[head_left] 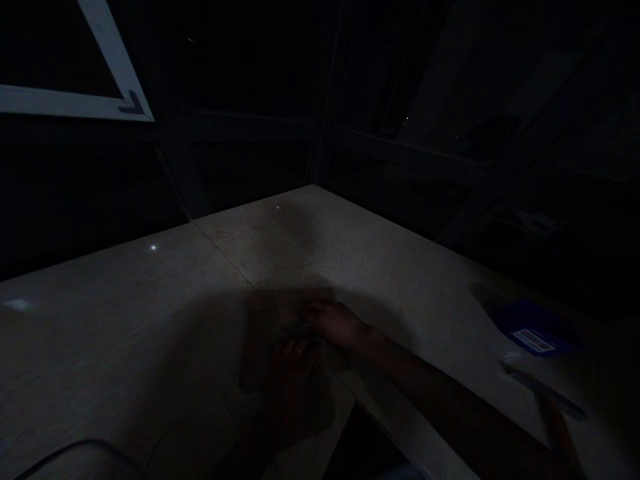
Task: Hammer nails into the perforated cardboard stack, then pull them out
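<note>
The light is very dim and much of the detail is lost. My left hand rests low in the middle over a flat brownish rectangular board, its fingers curled and a ring-like glint on one of them. Reaching in from the right, my right hand has its fingers bent down close to the left fingertips. Small dark bits lie between the two hands; their kind is too dark to make out. What the fingers of each hand close on is hidden.
A pale stone-like counter runs to a corner between dark glass panes. At right are a blue container with a white label and a hammer-like tool with a brown handle. A dark cable curves at lower left. A white window frame hangs upper left.
</note>
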Demonstrator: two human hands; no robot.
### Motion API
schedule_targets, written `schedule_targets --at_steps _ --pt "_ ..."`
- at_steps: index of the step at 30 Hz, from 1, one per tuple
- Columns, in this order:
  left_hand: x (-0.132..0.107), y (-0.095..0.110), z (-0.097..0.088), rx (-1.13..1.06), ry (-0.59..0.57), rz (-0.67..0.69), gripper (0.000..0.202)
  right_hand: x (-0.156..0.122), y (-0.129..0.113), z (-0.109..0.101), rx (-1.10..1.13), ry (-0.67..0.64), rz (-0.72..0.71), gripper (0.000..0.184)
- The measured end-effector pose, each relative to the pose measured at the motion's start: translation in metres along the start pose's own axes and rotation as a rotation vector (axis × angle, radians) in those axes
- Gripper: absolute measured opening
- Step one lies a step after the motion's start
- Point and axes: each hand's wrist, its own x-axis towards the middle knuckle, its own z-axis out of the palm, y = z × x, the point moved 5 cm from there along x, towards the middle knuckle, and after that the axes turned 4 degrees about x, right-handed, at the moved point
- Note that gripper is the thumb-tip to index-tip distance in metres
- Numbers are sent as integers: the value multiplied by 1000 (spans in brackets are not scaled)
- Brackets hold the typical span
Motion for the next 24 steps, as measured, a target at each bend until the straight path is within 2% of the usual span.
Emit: schedule_targets --at_steps 8,13,16,21,24 --pt "3 1 -1 3 -34 -48 27 0 -3 1 -20 70 -94 24" --pt "0 0 0 -8 14 -54 29 -1 -6 -4 45 124 -103 31" --pt "0 1 -1 -20 19 -44 30 -3 -5 -3 -13 113 -118 30" --pt "2 2 -4 -12 7 -65 28 -9 -7 0 -126 68 -233 29" --pt "3 1 -2 -15 -19 -56 27 -11 -5 2 -115 63 -209 26"
